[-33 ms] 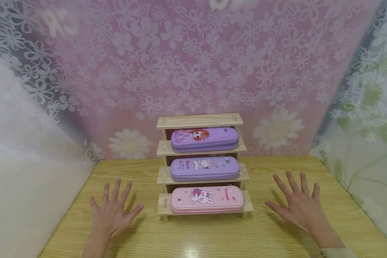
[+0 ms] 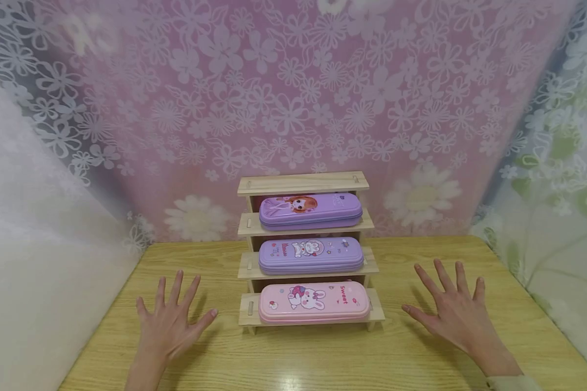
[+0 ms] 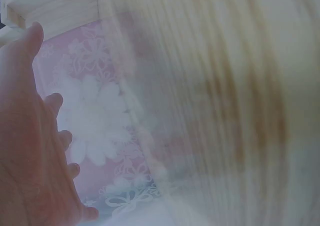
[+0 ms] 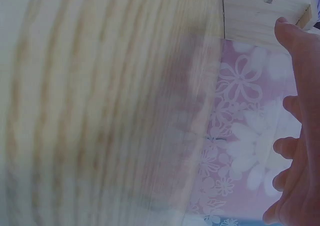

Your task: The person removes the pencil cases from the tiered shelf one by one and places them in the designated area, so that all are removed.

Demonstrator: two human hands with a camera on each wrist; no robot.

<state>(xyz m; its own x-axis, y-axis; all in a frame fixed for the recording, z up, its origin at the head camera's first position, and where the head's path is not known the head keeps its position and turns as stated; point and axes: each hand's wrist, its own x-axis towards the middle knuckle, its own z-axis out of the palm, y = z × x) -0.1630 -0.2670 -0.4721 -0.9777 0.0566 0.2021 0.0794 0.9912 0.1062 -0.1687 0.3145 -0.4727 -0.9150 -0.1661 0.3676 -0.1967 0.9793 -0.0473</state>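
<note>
No change vs the prior frame: left hand [image 2: 168, 320] & right hand [image 2: 452, 312] lie flat on bench [image 2: 298, 358], fingers spread, holding nothing; pink case [image 2: 314, 302] sits untouched on rack's [image 2: 303, 184] lowest step, btw both hands

The head view looks forward and down from above the near edge of the table [image 2: 420, 353], facing the flowered curtain [image 2: 293, 98] behind it, with the wooden rack [image 2: 303, 183] at centre and both spread hands low in the frame. The left wrist view sits very close beside the left hand [image 3: 30, 151], looking along the blurred table [image 3: 240, 111] toward the curtain [image 3: 95, 116] and a corner of the rack [image 3: 55, 8]. The right wrist view mirrors it, close to the right hand [image 4: 300, 136], sharing the same table [image 4: 100, 106], curtain [image 4: 240, 136] and rack [image 4: 255, 16].
</note>
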